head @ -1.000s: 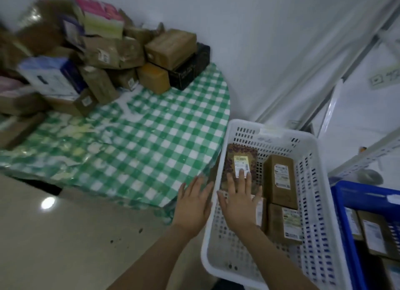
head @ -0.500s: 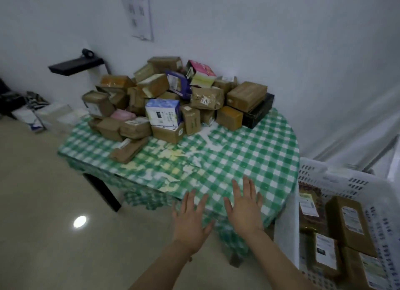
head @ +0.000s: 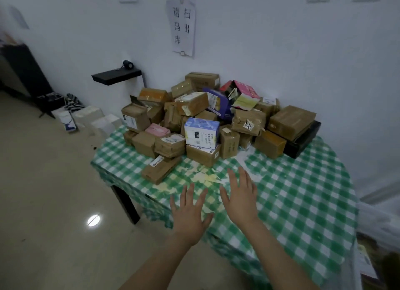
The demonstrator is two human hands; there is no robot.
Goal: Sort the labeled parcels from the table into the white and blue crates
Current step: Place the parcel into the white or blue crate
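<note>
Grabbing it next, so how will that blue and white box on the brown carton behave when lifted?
The blue and white box looks crisp-edged, so probably stiff and shape-holding. Nothing visibly rests on it, so it should lift off the brown carton without toppling the pile. Its printed faces look smooth, perhaps slightly slippery.

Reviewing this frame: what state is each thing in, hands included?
left hand: open, fingers spread, holding nothing.
right hand: open, fingers spread, holding nothing.
parcel pile: heaped at the far side of the table, neither hand touching it.
blue-and-white box: upright on a brown parcel.
flat brown parcel: lying at the pile's front, label up.
black box: closed, under a large brown parcel.
</note>
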